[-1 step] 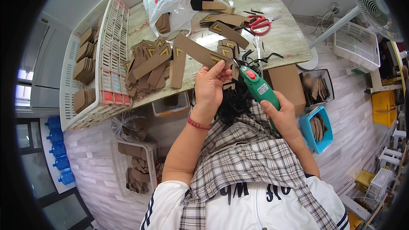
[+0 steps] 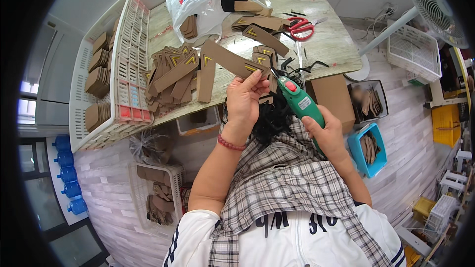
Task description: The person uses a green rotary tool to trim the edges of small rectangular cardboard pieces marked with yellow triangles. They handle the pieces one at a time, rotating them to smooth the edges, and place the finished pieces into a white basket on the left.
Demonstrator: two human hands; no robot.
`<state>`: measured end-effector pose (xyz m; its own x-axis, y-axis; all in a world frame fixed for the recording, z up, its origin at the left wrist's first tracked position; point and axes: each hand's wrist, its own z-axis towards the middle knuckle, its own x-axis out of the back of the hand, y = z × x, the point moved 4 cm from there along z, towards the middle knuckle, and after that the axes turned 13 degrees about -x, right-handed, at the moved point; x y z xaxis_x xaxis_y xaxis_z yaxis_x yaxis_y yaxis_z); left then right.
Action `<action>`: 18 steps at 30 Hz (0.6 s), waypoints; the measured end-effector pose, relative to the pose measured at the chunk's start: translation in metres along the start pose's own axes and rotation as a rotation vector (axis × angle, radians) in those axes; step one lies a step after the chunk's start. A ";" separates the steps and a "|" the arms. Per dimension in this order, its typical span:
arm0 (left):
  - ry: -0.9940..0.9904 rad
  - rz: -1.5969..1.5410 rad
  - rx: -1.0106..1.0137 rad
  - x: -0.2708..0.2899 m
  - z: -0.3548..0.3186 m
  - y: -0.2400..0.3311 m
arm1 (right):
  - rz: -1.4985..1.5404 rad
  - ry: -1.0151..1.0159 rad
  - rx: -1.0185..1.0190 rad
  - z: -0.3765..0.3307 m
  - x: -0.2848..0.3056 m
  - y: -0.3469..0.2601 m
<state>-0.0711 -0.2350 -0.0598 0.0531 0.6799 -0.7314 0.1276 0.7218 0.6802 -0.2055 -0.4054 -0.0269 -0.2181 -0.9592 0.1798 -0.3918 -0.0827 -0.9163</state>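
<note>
Fingers (image 2: 253, 77) of the left hand (image 2: 241, 100) pinch a brown strip (image 2: 228, 57) near its four-o'clock end, over the worktop (image 2: 326, 44); the right hand (image 2: 329, 136) wraps a green cutter (image 2: 301, 100), tip at that end, so this piece seems mid-trim. Chevron-marked strips (image 2: 175, 76) lie heaped toward nine o'clock; which are already trimmed, I cannot tell.

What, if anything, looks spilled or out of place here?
Black scraps look spilled: a tangle sits at the plaid apron, and more litter the table. The brown strips on its left lie jumbled, unlike the neat stacks in the white crate.
</note>
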 end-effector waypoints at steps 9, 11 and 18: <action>0.001 -0.015 -0.007 -0.005 -0.004 -0.009 | 0.037 -0.015 0.003 0.003 -0.001 -0.001; -0.011 0.005 -0.006 -0.004 -0.003 -0.009 | 0.021 -0.016 0.007 0.002 0.000 -0.003; -0.012 0.099 0.006 -0.004 -0.003 -0.004 | 0.024 -0.054 -0.010 0.003 0.004 -0.007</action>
<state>-0.0747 -0.2403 -0.0593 0.0776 0.7461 -0.6613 0.1268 0.6506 0.7488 -0.2012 -0.4091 -0.0209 -0.1786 -0.9742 0.1380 -0.3965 -0.0571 -0.9163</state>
